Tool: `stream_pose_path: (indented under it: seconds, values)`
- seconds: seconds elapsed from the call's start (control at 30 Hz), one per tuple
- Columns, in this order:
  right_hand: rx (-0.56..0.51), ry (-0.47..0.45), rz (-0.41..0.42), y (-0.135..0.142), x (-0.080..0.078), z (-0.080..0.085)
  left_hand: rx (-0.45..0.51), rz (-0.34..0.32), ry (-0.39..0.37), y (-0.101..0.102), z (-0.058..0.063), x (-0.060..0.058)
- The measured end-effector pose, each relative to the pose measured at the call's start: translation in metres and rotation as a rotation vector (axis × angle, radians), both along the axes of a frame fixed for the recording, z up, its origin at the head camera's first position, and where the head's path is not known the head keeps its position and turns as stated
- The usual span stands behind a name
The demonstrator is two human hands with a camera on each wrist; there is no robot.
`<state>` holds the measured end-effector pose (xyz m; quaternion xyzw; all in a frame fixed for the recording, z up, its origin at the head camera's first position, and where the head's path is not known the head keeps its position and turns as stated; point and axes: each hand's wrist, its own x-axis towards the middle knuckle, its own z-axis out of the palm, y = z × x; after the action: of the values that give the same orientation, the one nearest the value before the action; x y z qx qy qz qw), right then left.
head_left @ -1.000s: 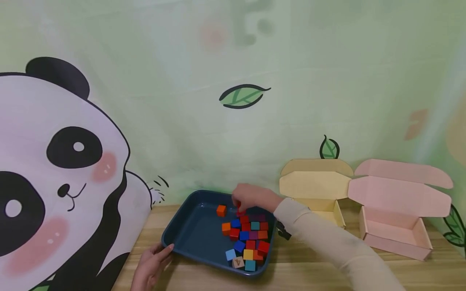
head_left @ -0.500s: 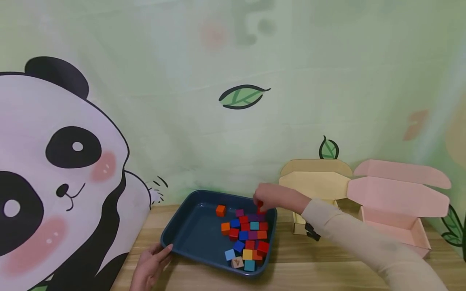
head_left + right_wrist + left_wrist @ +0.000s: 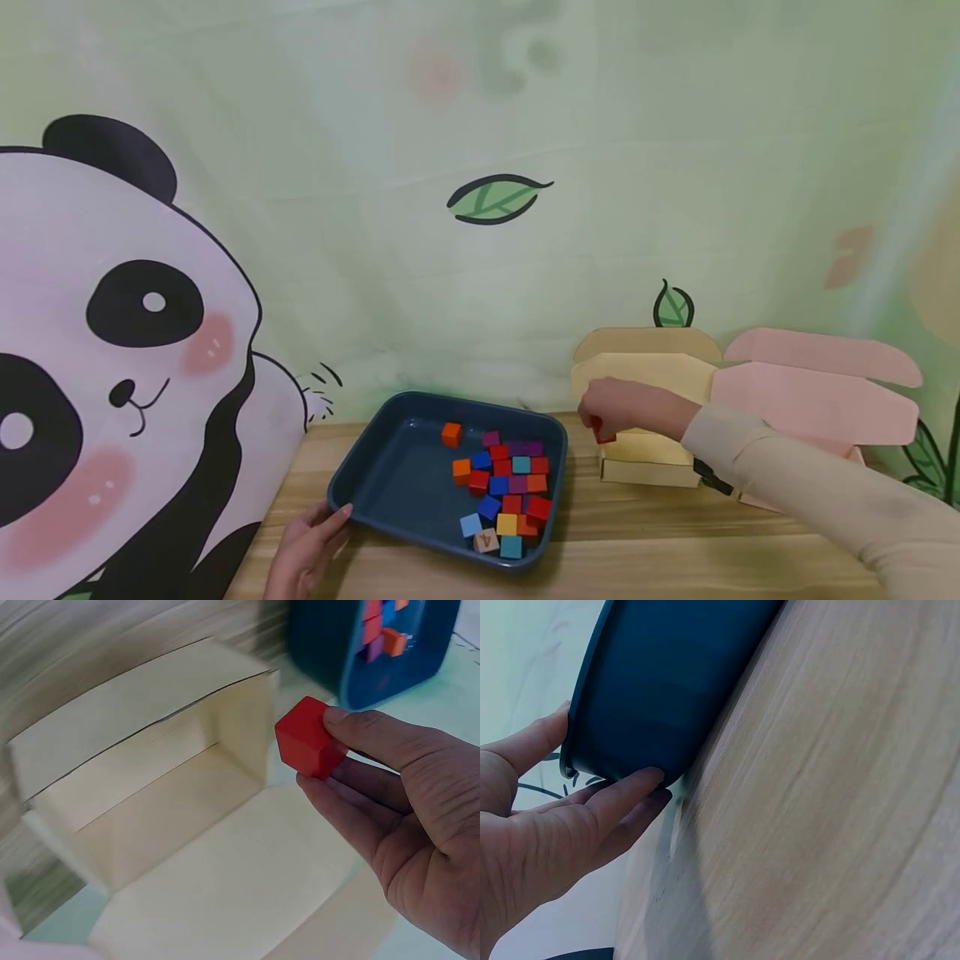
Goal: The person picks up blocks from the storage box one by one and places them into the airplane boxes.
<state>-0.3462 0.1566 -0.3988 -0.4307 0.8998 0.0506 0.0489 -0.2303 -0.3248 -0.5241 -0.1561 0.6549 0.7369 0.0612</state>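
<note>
A dark blue tray point(image 3: 397, 483) stands on the wooden table, with several coloured cubes point(image 3: 507, 524) gathered in its right part. At the tray's near left corner my left hand point(image 3: 306, 550) holds on, the thumb at the rim and the fingertips against the outer wall point(image 3: 652, 690) lower down. My right hand point(image 3: 420, 802) pinches a red cube point(image 3: 307, 739) between thumb and fingers. It hovers beside the open yellow box point(image 3: 648, 471), above the box's left end in the head view. In the right wrist view, the part of the box's inside point(image 3: 172, 780) that shows holds nothing.
An open pink box point(image 3: 813, 404) stands right of the yellow one, partly hidden by the right sleeve point(image 3: 795, 483). Both lids are raised against the panda-printed backdrop point(image 3: 495, 275). A lone orange cube point(image 3: 452, 434) lies toward the tray's back.
My right hand has lifted the red cube from the back right of the tray and carried it rightward to the yellow box. The left hand stays at the tray corner.
</note>
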Motion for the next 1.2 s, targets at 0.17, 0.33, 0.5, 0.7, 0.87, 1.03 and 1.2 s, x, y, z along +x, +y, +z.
stream_pose_path:
  seconds: [0.17, 0.33, 0.5, 0.7, 0.87, 1.03, 1.2]
  values:
    - [0.052, -0.038, -0.022, 0.015, -0.002, 0.004, -0.005, 0.0, 0.006, -0.002, -0.003, -0.001]
    - [0.061, -0.096, -0.1, 0.025, -0.006, 0.003, -0.005, 0.005, 0.011, -0.001, -0.004, -0.002]
    - [0.027, -0.136, -0.128, 0.034, -0.01, -0.008, -0.002, -0.002, 0.016, -0.001, -0.005, -0.001]
    - [0.015, -0.129, -0.111, 0.034, -0.016, -0.014, -0.016, -0.006, 0.003, -0.004, -0.005, -0.001]
    - [0.039, -0.098, -0.098, 0.033, -0.021, -0.015, -0.015, 0.008, -0.001, -0.004, -0.004, 0.0]
    - [0.062, -0.154, -0.182, 0.035, -0.027, -0.014, -0.015, 0.002, 0.014, -0.003, -0.004, -0.001]
    - [0.039, -0.258, -0.257, 0.031, -0.03, -0.015, -0.018, 0.001, 0.02, -0.004, -0.003, -0.001]
